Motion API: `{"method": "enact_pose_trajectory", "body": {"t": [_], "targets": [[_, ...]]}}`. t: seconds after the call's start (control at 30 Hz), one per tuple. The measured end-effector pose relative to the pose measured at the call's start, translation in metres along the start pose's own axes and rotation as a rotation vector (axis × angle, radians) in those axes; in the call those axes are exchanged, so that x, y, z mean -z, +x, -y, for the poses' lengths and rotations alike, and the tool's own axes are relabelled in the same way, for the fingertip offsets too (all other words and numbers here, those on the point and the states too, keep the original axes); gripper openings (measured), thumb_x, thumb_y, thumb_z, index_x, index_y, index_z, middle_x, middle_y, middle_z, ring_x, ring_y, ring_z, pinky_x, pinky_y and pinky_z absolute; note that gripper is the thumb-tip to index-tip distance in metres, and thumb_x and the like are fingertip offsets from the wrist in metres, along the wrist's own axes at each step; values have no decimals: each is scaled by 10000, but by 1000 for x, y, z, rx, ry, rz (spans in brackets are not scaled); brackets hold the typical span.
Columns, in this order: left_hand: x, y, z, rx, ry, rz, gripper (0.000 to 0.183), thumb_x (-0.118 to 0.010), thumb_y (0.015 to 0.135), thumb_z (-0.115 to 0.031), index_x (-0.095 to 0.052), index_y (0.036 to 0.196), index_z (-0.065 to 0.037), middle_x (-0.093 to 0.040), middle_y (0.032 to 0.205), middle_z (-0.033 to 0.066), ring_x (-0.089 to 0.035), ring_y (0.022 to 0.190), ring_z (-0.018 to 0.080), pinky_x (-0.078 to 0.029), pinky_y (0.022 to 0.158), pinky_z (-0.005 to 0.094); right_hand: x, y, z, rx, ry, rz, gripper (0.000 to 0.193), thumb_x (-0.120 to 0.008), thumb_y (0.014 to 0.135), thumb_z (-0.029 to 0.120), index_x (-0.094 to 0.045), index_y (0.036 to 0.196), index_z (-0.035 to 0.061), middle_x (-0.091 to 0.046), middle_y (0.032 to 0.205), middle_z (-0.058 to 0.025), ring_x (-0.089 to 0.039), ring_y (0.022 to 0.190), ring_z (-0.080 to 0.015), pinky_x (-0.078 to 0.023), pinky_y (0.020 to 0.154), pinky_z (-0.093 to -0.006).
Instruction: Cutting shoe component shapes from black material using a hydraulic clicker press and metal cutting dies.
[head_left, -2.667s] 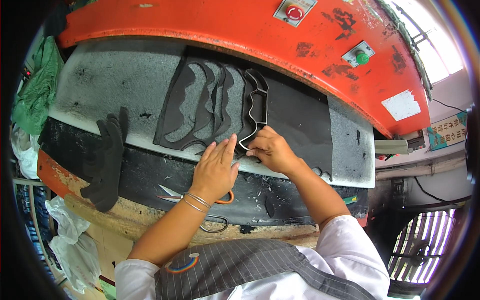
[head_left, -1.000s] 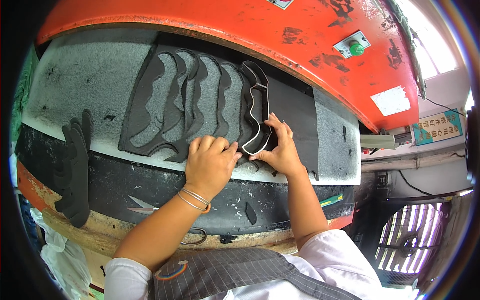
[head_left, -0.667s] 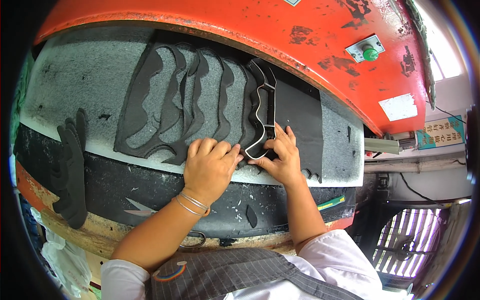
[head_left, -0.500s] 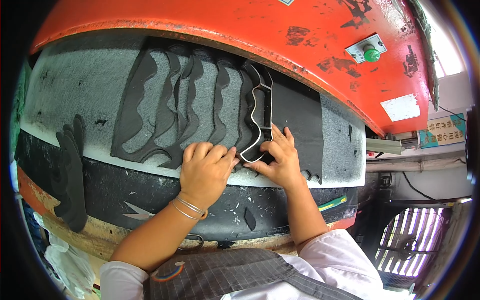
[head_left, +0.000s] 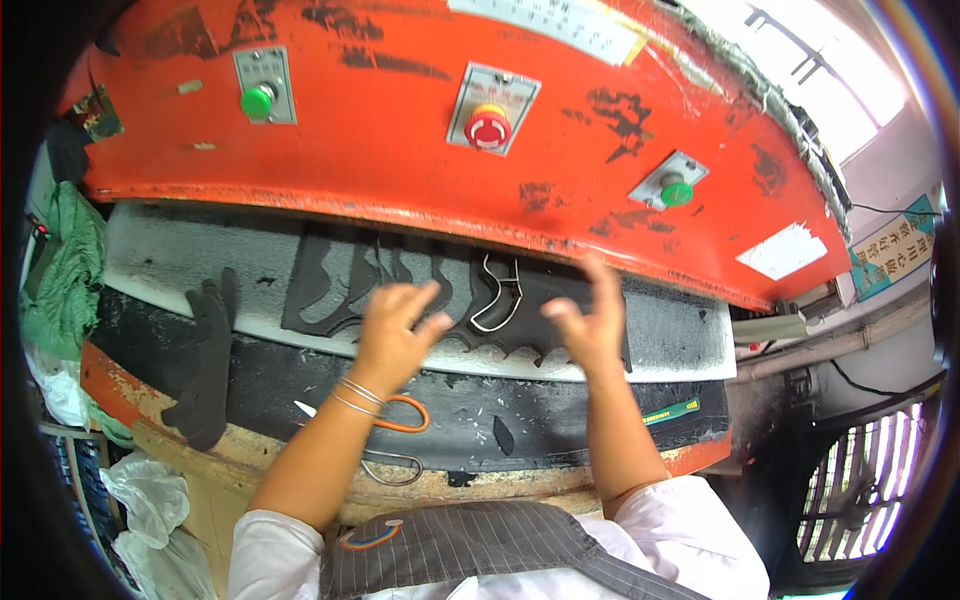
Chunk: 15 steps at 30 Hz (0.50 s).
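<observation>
Both my hands are lifted off the work, slightly blurred. My left hand [head_left: 396, 335], with metal bangles at the wrist, has its fingers apart over the near edge of the pale cutting board [head_left: 690, 345]. My right hand [head_left: 592, 320] is open too, fingers spread upward and thumb apart, holding nothing. Between them, a wavy metal cutting die [head_left: 519, 285] lies on the dark foam sheet [head_left: 560, 285], touched by neither hand. Left of the die, wavy openings in the sheet show the board beneath. The sheet's far part is hidden under the red press.
The red press beam [head_left: 390, 160] spans the far side, carrying a green button [head_left: 258, 102], a red stop button [head_left: 487, 128] and another green button [head_left: 677, 190]. Stacked dark cut pieces [head_left: 205, 360] lie left. Orange-handled scissors [head_left: 405, 415] and a green cutter [head_left: 670, 412] rest on the near ledge.
Both hands have let go of the die and foam sheet and risen apart, fingers opening. The view has tilted up, showing more of the red press and its buttons. The scissors' orange handle now shows.
</observation>
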<state>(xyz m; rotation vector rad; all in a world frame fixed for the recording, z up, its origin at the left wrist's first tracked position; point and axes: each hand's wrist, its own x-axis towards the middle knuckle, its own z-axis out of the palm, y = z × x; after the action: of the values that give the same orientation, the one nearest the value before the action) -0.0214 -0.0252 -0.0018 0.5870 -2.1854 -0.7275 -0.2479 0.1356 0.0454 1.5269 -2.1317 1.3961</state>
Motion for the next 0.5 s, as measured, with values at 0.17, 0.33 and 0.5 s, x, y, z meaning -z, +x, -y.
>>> {"method": "enact_pose_trajectory", "body": {"t": [0.17, 0.33, 0.5], "targets": [[142, 77, -23, -152, 238, -649, 203, -552, 976, -170, -684, 889, -43, -593, 795, 78, -540, 800, 249, -433, 758, 374, 61, 99, 60, 381, -122, -722, 496, -562, 966, 345, -484, 1328, 16, -401, 1452, -202, -340, 1375, -353, -222, 1138, -489], [208, 91, -23, -183, 347, -549, 311, -532, 985, -173, -533, 724, -4, -501, 765, 131, -505, 723, 307, -417, 648, 396, 62, 124, 81, 483, -650, -867, 502, -529, 976, 382, -480, 1330, 29, -346, 1474, -219, -273, 1395, -395, -143, 1131, -574], [199, 24, -53, -34, 252, -347, 340, -598, 940, -222, -515, 681, -18, -523, 743, 150, -499, 675, 326, -400, 611, 433, 61, 59, 89, 587, -267, -658, 362, -579, 891, 107, -521, 1241, 32, -472, 1356, -202, -397, 1301, -385, -274, 1080, -528]]}}
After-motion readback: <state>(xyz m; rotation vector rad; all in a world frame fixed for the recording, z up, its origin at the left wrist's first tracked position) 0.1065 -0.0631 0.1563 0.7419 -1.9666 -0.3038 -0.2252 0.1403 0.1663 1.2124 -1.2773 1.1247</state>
